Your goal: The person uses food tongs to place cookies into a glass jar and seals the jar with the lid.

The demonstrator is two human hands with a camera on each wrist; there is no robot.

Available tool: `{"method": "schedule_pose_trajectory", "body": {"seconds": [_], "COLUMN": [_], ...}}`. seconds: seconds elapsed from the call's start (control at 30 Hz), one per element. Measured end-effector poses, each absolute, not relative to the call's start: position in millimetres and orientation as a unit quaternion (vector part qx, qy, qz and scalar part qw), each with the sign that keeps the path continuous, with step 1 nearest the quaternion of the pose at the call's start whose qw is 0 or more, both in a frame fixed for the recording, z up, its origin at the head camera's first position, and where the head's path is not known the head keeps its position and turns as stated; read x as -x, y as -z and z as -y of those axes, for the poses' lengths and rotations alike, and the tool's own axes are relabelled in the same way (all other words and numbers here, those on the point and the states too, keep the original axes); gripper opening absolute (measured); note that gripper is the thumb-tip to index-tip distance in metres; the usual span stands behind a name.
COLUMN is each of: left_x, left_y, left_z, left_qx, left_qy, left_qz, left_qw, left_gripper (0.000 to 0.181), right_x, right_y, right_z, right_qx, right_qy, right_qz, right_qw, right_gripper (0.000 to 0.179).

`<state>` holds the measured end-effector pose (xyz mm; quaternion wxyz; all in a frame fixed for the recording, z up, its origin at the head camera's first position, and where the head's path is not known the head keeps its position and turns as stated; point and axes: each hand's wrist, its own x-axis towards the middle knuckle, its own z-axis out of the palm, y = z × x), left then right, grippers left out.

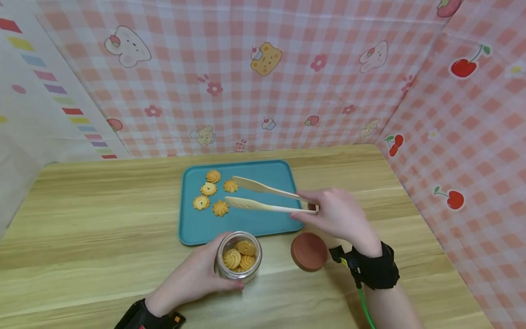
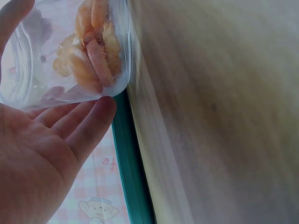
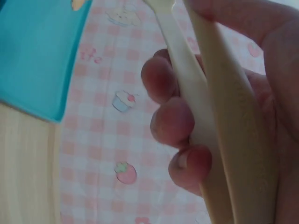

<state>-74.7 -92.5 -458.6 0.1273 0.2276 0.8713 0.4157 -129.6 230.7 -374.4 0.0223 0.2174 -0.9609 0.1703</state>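
Behind tray (image 1: 269,171), pink "life" lettering (image 1: 240,145)

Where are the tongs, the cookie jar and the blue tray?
Tongs (image 1: 256,205): head view, on the nearer arm.
Cookie jar (image 1: 242,275): head view, on its near rim.
Blue tray (image 1: 255,224): head view, on its bare near part.

The pink word "life" (image 1: 240,145) is printed on the checked cloth backdrop (image 1: 176,59), slanting upward just above the bench's (image 1: 102,196) back edge. The right wrist view shows it too; in the left wrist view, part appears upside down.
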Motion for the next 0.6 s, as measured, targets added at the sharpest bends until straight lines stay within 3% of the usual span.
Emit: {"method": "schedule_pose_trajectory", "body": {"seconds": [0.27,0.6], "left_x": [76,76], "left_y": [460,461], "left_z": [89,93], "left_qx": [-0.221,-0.226], "left_qy": [-0.423,-0.417], "left_qz": [-0.868,-0.871], "left_qw": [0.135,0.128], "left_gripper": [0.095,0.095], "right_x": [141,146], "right_y": [389,399], "right_z": [-203,-184], "right_qx": [-0.228,-0.235], "right_qy": [-0.132,-0.107], "right_qz": [0.965,0.966], "right_qw": [-0.007,0.002], "right_gripper": [0.049,0.046]}}
